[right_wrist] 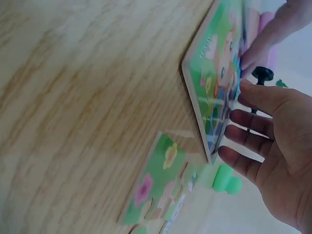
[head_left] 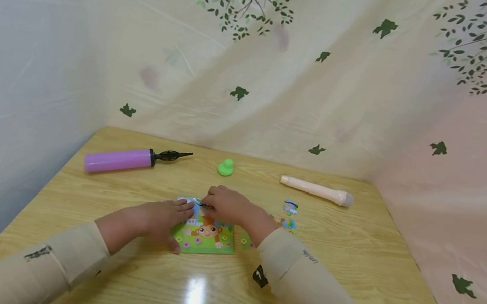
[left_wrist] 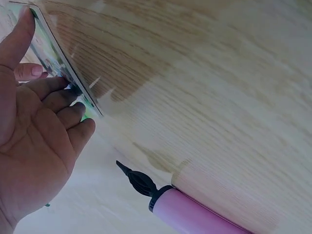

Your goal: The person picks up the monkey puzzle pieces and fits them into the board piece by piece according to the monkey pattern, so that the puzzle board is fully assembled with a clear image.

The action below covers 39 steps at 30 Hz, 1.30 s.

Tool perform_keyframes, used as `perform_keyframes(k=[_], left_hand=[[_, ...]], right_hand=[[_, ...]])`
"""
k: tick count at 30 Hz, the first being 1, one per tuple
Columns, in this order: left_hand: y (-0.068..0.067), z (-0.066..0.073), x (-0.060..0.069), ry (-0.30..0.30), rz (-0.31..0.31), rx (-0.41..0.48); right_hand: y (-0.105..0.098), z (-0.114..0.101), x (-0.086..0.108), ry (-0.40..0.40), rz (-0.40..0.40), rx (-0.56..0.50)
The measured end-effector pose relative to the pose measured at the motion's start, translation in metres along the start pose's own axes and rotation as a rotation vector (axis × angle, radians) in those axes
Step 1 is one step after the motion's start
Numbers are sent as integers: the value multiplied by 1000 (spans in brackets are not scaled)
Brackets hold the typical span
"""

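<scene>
A picture puzzle with a monkey and flowers lies flat on the table. My left hand rests along its left edge, thumb near the bottom corner and straight fingers on the upper part. Over the top of the picture is my right hand; its fingertips touch the surface, and in the right wrist view the fingers look loosely extended. Whether a small piece lies under the thumb and forefinger is hidden. Right of the board, partly behind my right wrist, lies a green flowered section of puzzle pieces.
Loose puzzle pieces lie to the right. Along the back stand or lie a purple balloon pump with a black nozzle, a green toy duck and a pale pink toy microphone. Leaf-patterned curtains surround the wooden table.
</scene>
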<state>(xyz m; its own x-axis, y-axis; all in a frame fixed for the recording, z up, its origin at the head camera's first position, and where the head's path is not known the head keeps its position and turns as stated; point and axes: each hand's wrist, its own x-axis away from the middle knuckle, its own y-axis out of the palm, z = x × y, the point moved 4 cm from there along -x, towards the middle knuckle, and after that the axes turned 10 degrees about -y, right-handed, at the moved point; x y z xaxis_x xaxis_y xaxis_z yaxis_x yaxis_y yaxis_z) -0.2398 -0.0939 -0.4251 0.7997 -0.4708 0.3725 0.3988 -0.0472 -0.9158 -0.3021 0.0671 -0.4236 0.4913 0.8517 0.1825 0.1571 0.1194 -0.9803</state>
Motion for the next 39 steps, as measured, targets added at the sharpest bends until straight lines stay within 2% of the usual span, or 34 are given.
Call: perform_keyframes(k=[3,6,12,15,20,27,30,33,39], left_hand=[[0,0,0,3,-6,20],[0,0,0,-6,-18,41],[1,0,2,-10,-37,63],[1,0,2,-7,-30,60],[2,-1,3,-6,-27,70],[4,-3,1,-8,-35,72],[5,-4,0,-8,-42,78],[5,-5,0,-12,-47,86],[4,-4,-1,-5,-37,89]], right_hand=[[-4,9,7,3,10,-40],[-9,23,20,48,38,-75],[-20,60,57,146,123,-155],[-23,79,79,186,144,-132],[-23,106,116,285,127,-119],[-4,135,153,414,55,-207],[6,141,160,418,41,-240],[13,144,162,387,47,-256],[19,146,161,335,59,-185]])
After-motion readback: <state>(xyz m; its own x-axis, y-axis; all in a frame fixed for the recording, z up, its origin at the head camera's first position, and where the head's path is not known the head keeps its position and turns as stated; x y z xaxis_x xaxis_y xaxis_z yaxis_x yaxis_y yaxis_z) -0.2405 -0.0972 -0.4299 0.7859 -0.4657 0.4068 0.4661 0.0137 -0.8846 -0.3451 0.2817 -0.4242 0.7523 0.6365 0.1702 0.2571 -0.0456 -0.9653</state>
